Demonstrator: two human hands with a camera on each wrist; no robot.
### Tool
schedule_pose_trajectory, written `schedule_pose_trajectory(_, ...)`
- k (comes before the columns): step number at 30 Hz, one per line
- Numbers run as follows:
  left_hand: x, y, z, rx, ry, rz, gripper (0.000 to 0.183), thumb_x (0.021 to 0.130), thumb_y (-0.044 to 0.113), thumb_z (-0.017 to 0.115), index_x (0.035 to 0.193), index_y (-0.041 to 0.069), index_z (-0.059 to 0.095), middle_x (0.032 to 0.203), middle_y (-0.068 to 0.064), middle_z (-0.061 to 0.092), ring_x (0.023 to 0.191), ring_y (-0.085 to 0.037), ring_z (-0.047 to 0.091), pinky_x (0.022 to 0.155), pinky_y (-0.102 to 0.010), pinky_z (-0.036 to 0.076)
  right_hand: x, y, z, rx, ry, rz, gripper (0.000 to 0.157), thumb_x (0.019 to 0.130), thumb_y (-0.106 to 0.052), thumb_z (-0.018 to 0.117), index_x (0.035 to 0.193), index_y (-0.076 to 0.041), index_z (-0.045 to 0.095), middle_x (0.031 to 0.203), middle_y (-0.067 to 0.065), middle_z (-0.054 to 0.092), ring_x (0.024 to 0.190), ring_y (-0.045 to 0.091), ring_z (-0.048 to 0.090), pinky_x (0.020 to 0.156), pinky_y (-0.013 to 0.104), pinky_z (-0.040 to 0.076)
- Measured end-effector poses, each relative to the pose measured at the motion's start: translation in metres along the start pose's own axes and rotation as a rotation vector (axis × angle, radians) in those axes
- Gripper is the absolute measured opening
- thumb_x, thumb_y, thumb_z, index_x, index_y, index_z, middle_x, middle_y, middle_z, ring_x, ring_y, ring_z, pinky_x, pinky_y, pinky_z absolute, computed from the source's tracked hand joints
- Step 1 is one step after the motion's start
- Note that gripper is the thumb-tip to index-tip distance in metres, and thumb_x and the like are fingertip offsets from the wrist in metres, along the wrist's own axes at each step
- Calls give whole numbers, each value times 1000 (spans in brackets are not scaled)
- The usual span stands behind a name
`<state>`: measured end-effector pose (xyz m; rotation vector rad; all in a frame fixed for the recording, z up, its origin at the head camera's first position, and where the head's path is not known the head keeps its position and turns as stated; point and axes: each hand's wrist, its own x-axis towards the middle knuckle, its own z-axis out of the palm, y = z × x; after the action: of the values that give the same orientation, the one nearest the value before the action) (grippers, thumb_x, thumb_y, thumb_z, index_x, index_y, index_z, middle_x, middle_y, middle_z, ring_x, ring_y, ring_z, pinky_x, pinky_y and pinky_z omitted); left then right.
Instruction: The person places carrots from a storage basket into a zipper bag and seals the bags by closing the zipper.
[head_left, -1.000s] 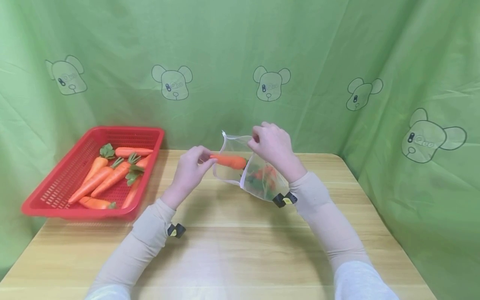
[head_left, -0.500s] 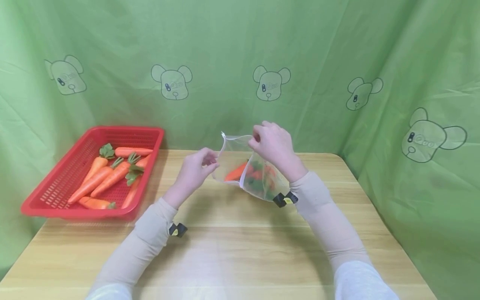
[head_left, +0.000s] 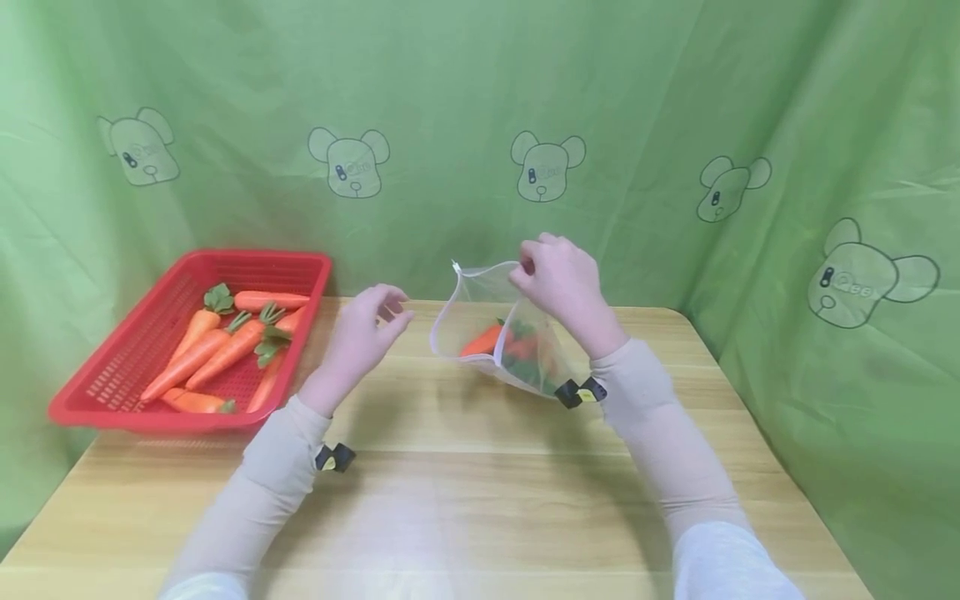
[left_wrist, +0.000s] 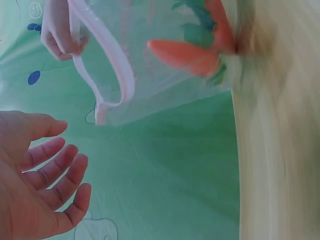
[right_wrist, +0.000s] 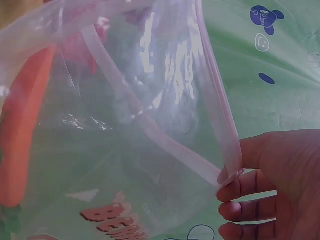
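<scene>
**Toward the far side of the tabletop (head_left: 465, 500): clear bag (head_left: 504, 335) pinched by the right hand (head_left: 562, 279)**

Right grip drawn together, thumb and forefinger pinching the white edge (right_wrist: 220, 107) of the bag; remaining fingers bent just beside it. Bag mouth spread wide, facing left. Bagged carrots (head_left: 482, 342) lie low inside, some green tops among them; count hard to tell through the plastic. Red lettering (right_wrist: 107, 220) on the bag wall, only partly readable.

Left hand (head_left: 358, 333) between bag and red basket, touching neither. Left grip loose: fingers apart and gently bent, nothing held.

At left on the tabletop, red basket (head_left: 157, 419), several loose carrots (head_left: 225, 357) lying in it at various angles, leafy tops on some. Black camera (head_left: 581, 392) on each wrist. Behind, green curtain (head_left: 450, 83) printed with outlined animal faces (head_left: 356, 171).
</scene>
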<state>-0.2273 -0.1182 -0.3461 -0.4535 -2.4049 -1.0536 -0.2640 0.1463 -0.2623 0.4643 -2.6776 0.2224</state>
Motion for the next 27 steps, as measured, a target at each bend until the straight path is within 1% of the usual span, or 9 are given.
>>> schedule_pose_trajectory(6, -5, -4, -19, 81, -40, -59, 26, 90, 23, 67, 110, 6, 65, 99, -13, 70, 88, -28, 68, 77, -42, 55, -1, 3, 1, 6, -6, 10, 11, 81, -19, 57, 72, -13, 57, 75, 4, 52, 67, 21, 47, 51, 31, 37)
schedule_pose_trajectory(10, -9, -11, -33, 127, -54, -100, 29, 91, 27, 66, 112, 7, 64, 102, -13, 69, 90, -28, 67, 79, -43, 54, -1, 3, 3, 14, -11, 10, 12, 82, -19, 57, 72, -13, 57, 75, 4, 52, 67, 21, 47, 51, 31, 37)
schedule_pose_trajectory(13, -11, -17, -45, 147, -69, -134, 32, 93, 29, 64, 115, 7, 63, 105, -15, 68, 93, -29, 65, 81, -45, 53, -1, 2, 4, 14, -21, 10, 12, 82, -19, 56, 72, -13, 57, 75, 4, 53, 67, 21, 47, 52, 31, 38)
schedule_pose_trajectory(17, -13, -22, -63, 182, -98, -166, 35, 94, 31, 63, 117, 5, 61, 110, -16, 66, 99, -31, 62, 87, -48, 50, -2, 1, 5, 12, -29, 8, 12, 82, -19, 56, 72, -13, 57, 75, 4, 53, 67, 21, 47, 52, 31, 37)
schedule_pose_trajectory(21, -9, -26, -81, 201, -121, -215, 34, 94, 30, 61, 117, 5, 61, 114, -17, 66, 100, -32, 62, 87, -48, 50, -3, 1, 6, 11, -23, 1, 12, 82, -19, 56, 72, -13, 57, 75, 4, 52, 67, 21, 47, 51, 31, 37)
schedule_pose_trajectory(24, -5, -26, -94, 206, -133, -258, 36, 95, 33, 60, 118, 5, 60, 113, -17, 67, 97, -32, 64, 84, -48, 52, -4, 1, 7, 17, -12, -5, 12, 82, -18, 55, 71, -13, 56, 74, 4, 51, 66, 21, 46, 50, 31, 36)
schedule_pose_trajectory(27, 1, -29, -104, 220, -140, -279, 38, 95, 35, 59, 118, 5, 60, 112, -18, 67, 99, -33, 64, 85, -50, 51, -4, 2, 9, 24, -2, -12, 12, 81, -17, 55, 70, -12, 56, 73, 4, 51, 65, 21, 45, 50, 30, 35)
